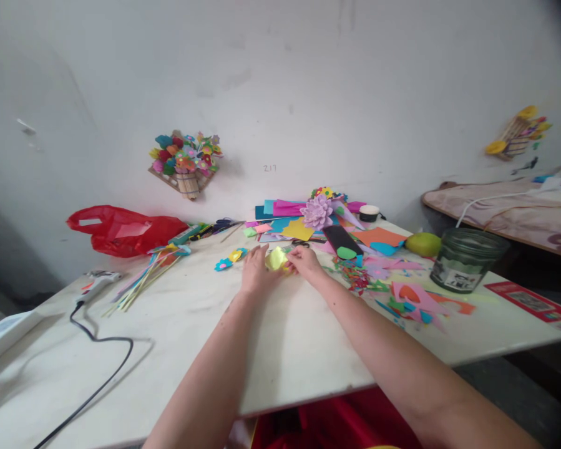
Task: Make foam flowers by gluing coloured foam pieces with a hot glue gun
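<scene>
Between my two hands is a small pale yellow flower-like piece [277,257], held just over the white table. My left hand [256,271] grips it from the left side, with the fingers partly hidden behind it. The thumb and fingers of my right hand [304,262] pinch its right edge. Beside my left hand lie small blue flowers [223,265] with a yellow one [236,255] among them. Scissors [301,243] rest just behind my right hand, partly covered.
Colored sheets [299,228], a lilac flower [317,212], a black phone-like slab [342,241] and paper scraps [415,296] lie behind and right. A glass jar [465,262] stands right. At left are a red bag [125,231], thin strips [144,284] and a corded glue gun [100,285].
</scene>
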A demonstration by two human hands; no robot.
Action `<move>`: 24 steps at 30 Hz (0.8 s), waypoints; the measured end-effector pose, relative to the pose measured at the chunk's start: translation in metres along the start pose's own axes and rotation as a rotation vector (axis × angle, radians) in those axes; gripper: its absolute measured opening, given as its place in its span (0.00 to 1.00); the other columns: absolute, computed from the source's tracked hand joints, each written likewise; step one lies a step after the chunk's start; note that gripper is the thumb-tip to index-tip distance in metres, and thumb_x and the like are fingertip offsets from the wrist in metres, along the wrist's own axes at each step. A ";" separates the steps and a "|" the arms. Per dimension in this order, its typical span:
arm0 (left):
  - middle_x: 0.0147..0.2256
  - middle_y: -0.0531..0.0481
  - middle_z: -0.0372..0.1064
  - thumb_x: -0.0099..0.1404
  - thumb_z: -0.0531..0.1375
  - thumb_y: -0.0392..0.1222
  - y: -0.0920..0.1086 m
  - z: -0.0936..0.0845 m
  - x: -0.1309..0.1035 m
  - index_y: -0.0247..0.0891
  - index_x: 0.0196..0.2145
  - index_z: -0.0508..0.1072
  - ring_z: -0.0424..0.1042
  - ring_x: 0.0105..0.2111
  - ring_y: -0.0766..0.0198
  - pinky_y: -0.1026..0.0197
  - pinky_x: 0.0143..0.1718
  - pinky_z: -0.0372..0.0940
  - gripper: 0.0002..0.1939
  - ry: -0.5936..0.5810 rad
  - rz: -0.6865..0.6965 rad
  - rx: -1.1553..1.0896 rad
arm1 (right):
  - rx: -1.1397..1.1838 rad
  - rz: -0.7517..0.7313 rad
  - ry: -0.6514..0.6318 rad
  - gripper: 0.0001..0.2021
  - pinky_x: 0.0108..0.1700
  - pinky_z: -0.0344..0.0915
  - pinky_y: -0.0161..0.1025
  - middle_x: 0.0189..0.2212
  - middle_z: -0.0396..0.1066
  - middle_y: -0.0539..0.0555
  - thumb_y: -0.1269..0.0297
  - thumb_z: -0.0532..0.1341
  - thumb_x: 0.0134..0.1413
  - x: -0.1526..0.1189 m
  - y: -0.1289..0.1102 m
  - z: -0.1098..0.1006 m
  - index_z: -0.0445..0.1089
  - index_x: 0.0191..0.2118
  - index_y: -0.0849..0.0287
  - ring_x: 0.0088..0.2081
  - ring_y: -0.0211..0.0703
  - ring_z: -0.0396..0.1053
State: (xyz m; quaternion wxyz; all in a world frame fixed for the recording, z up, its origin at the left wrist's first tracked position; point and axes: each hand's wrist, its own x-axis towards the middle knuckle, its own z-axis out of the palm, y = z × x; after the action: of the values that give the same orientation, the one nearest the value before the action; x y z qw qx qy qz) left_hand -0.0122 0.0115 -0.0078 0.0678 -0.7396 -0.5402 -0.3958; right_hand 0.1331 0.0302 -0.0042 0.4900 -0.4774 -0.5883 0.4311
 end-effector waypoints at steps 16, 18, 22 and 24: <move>0.43 0.42 0.61 0.49 0.56 0.36 -0.008 0.005 0.002 0.37 0.50 0.58 0.59 0.45 0.54 0.53 0.45 0.55 0.28 -0.061 0.071 -0.060 | -0.019 -0.088 -0.248 0.11 0.19 0.58 0.26 0.24 0.69 0.52 0.72 0.55 0.47 -0.008 -0.003 -0.004 0.66 0.40 0.62 0.19 0.28 0.62; 0.43 0.42 0.61 0.49 0.57 0.37 -0.007 0.004 0.002 0.38 0.50 0.58 0.59 0.45 0.54 0.53 0.45 0.55 0.29 -0.067 0.074 -0.037 | -0.037 -0.087 -0.245 0.12 0.19 0.58 0.26 0.25 0.70 0.52 0.73 0.54 0.47 -0.009 -0.004 -0.003 0.67 0.40 0.63 0.19 0.29 0.62; 0.40 0.42 0.62 0.48 0.60 0.44 -0.005 0.002 0.002 0.37 0.48 0.60 0.60 0.42 0.53 0.53 0.43 0.56 0.29 -0.040 0.040 0.015 | -0.043 -0.076 -0.263 0.13 0.19 0.58 0.27 0.22 0.69 0.51 0.74 0.54 0.47 -0.011 -0.006 -0.002 0.66 0.42 0.63 0.19 0.29 0.62; 0.39 0.43 0.62 0.47 0.61 0.46 -0.004 0.002 0.001 0.37 0.47 0.61 0.60 0.42 0.54 0.55 0.42 0.56 0.29 -0.036 0.028 0.034 | -0.043 -0.067 -0.280 0.13 0.19 0.57 0.27 0.21 0.68 0.50 0.75 0.54 0.47 -0.013 -0.008 -0.002 0.66 0.41 0.63 0.18 0.29 0.61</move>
State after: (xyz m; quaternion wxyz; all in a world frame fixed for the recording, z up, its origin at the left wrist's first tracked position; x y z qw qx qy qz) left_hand -0.0145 0.0151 -0.0092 0.0765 -0.7528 -0.5374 -0.3722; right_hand 0.1349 0.0163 0.0019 0.4071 -0.4032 -0.6754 0.4644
